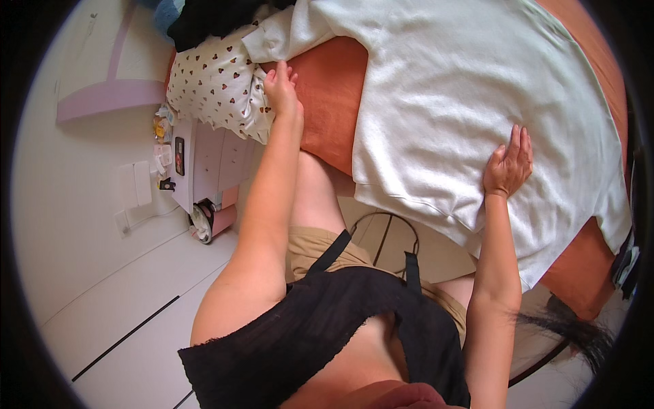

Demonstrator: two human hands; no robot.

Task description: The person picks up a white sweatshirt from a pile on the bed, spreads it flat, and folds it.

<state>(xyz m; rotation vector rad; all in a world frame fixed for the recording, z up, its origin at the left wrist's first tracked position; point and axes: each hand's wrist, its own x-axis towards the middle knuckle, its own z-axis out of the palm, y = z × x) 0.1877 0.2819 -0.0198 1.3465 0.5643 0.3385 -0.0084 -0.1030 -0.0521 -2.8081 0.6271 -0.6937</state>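
A white sweatshirt (436, 102) lies spread over an orange sheet (334, 95), its hem turned toward me. One sleeve reaches to the upper left, while the other runs down the right side. My right hand (509, 163) rests flat on the lower body of the sweatshirt, fingers together and stretched out. Just below the end of the left sleeve, my left hand (283, 90) is held over the edge of the sheet, its fingers loosely bent and apart, with nothing seen in them. Beside it is a white pillow (214, 85) with small heart prints.
Black fabric (211, 24) lies beyond the pillow. A pale bedside cabinet (211, 160) with small items on top stands at the left, with a pink bin (221, 217) by it. Folded dark clothes (627, 269) sit at the right rim.
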